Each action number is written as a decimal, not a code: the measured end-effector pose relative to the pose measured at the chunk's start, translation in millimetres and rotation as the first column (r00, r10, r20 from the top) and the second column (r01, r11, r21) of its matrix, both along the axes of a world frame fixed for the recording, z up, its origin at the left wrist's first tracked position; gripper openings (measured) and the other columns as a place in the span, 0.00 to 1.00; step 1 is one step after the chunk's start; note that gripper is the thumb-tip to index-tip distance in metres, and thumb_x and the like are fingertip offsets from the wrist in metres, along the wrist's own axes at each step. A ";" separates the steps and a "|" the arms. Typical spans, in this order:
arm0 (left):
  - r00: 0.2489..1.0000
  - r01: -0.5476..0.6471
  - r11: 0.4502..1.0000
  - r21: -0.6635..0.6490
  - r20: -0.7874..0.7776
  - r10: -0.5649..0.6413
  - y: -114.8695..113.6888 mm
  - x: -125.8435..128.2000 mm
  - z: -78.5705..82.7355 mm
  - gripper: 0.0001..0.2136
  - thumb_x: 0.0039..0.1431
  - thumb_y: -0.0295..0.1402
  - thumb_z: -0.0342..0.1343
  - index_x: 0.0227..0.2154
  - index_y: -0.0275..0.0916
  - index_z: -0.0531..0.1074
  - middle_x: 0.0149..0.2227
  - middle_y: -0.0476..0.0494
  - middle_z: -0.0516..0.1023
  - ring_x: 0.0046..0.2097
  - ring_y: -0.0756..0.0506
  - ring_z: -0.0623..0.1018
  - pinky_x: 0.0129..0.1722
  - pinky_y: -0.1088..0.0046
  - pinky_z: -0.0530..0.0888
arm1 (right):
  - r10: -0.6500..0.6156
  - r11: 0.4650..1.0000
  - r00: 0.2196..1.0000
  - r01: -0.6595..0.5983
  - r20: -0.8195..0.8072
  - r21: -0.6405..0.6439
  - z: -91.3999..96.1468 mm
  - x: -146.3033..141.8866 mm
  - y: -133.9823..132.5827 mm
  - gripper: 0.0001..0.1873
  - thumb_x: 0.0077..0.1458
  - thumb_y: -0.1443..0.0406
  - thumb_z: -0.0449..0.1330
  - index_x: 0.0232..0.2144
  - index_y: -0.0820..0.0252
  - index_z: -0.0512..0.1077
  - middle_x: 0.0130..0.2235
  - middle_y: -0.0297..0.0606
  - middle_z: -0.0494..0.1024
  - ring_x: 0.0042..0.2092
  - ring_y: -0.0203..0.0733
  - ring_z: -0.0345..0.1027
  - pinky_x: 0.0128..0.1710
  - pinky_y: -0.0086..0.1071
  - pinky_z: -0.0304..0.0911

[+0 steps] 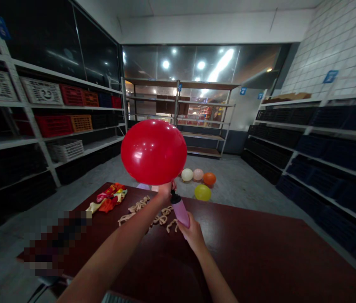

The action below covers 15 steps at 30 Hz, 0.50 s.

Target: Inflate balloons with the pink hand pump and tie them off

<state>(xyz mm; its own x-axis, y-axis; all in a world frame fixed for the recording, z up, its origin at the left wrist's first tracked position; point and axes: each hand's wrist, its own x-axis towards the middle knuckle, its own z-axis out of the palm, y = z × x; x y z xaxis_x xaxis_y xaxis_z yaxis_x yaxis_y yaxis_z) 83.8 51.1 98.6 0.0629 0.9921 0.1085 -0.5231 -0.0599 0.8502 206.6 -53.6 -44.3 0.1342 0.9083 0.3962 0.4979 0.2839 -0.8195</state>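
Observation:
A large inflated red balloon [154, 151] fills the middle of the head view, above the far edge of the table. Beneath it, my left hand [165, 191] is closed at the balloon's neck, by the black tip of a hand pump; the fingers are partly hidden. My right hand [193, 232] is wrapped round the lilac barrel of the balloon pump [180, 212], which tilts up toward the balloon. On the table beyond my left forearm lie lengths of beige rope [138, 205]. Farther left is a pile of uninflated balloons [110, 200] in red, orange and yellow.
The dark red table [247, 244] spans the foreground. On the floor behind it lie a yellow balloon [202, 192], an orange balloon [209, 179] and several pale ones. Shelves with crates [54, 126] line the left, and dark bins [332, 155] fill racks on the right.

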 end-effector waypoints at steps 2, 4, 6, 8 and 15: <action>1.000 -0.026 0.999 0.034 0.010 0.026 6.7 -4.4 14.3 0.21 0.61 0.32 0.54 0.15 0.41 0.54 0.11 0.54 0.54 0.14 0.54 0.58 0.16 0.78 0.57 | -0.004 1.000 1.000 0.004 -0.011 -0.003 1.6 1.2 -0.5 0.21 0.53 0.50 0.63 0.45 0.55 0.73 0.37 0.38 0.84 0.38 0.48 0.80 0.37 0.33 0.71; 0.998 -0.058 0.996 0.068 0.027 0.057 16.0 -12.3 34.0 0.20 0.62 0.35 0.55 0.17 0.42 0.55 0.11 0.56 0.53 0.13 0.54 0.56 0.15 0.77 0.57 | -0.004 1.000 1.000 0.003 -0.024 -0.014 3.2 1.8 -0.8 0.22 0.53 0.50 0.64 0.45 0.56 0.73 0.38 0.39 0.84 0.38 0.48 0.80 0.37 0.33 0.72; 0.996 -0.084 0.991 0.107 0.043 0.079 26.0 -21.6 55.1 0.20 0.63 0.40 0.56 0.19 0.41 0.57 0.13 0.57 0.55 0.13 0.54 0.56 0.15 0.77 0.58 | 0.006 0.999 0.999 -0.008 -0.037 -0.038 3.4 1.8 -0.4 0.22 0.54 0.50 0.64 0.46 0.56 0.73 0.38 0.38 0.84 0.37 0.48 0.80 0.37 0.34 0.72; 0.993 -0.113 0.984 0.135 0.054 0.106 34.2 -29.8 72.3 0.24 0.63 0.48 0.57 0.19 0.42 0.56 0.13 0.57 0.54 0.13 0.54 0.56 0.14 0.77 0.58 | 0.016 0.999 0.999 -0.018 -0.039 -0.044 2.0 1.4 0.8 0.21 0.54 0.51 0.64 0.46 0.55 0.73 0.38 0.38 0.84 0.37 0.48 0.80 0.37 0.34 0.72; 0.986 -0.168 0.977 0.134 0.032 0.165 36.8 -24.0 72.7 0.31 0.59 0.61 0.56 0.16 0.42 0.53 0.11 0.57 0.53 0.12 0.54 0.55 0.12 0.77 0.57 | -0.012 1.000 1.000 0.013 0.028 -0.011 -5.2 0.6 2.7 0.19 0.56 0.51 0.63 0.44 0.54 0.72 0.37 0.38 0.83 0.36 0.47 0.79 0.36 0.33 0.70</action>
